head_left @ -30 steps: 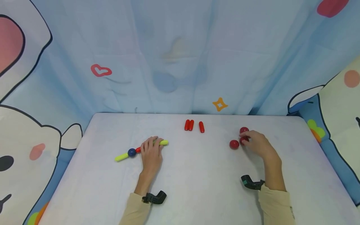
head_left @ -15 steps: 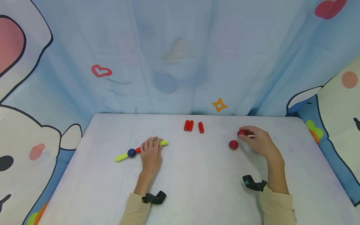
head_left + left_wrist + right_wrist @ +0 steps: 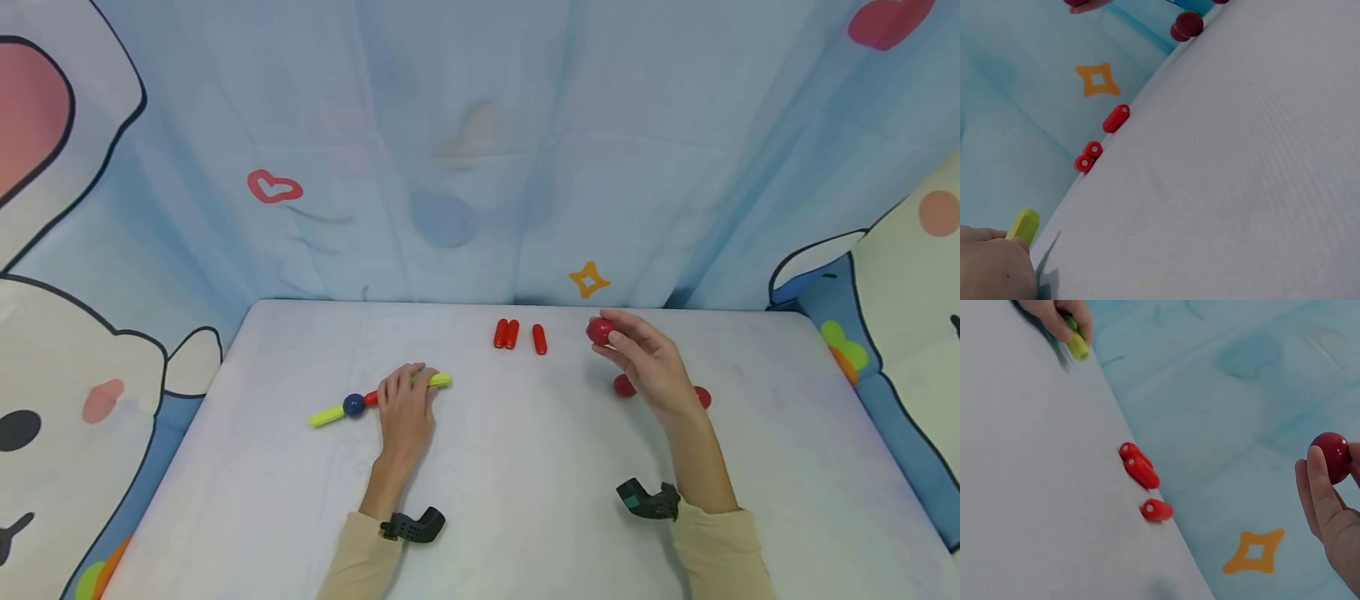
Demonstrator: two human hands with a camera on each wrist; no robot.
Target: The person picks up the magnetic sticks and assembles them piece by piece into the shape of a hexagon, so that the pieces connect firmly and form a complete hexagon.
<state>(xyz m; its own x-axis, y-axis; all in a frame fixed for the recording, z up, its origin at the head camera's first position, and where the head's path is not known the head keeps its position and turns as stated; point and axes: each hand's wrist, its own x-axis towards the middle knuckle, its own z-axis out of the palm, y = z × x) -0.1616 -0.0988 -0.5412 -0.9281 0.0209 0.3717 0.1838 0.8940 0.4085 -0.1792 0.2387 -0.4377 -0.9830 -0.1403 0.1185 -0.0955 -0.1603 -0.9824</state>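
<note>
My left hand (image 3: pixel 406 412) grips a stick-and-ball chain near its right end. The chain shows a yellow-green stick (image 3: pixel 327 416), a dark blue ball (image 3: pixel 354 406) and a red stick (image 3: pixel 371 398); my fingers hide its middle. Another yellow-green stick (image 3: pixel 1079 347) pokes out past the left fingers in the right wrist view. Raised above the table, my right hand (image 3: pixel 649 363) pinches a dark red ball (image 3: pixel 599 331) between thumb and fingers. Beneath that hand sits one red ball (image 3: pixel 623 386), and a further red ball (image 3: pixel 702 397) shows beside the wrist.
Several short red sticks lie near the table's back edge: two side by side, the left red stick (image 3: pixel 500 333) being one, and a separate red stick (image 3: pixel 540 339) to their right. A patterned blue curtain (image 3: pixel 450 167) hangs behind the white table (image 3: pixel 525 467).
My right hand has picked up a red ball and carried it left and upward. One red ball now lies right of the wrist. My left hand has stayed on the chain.
</note>
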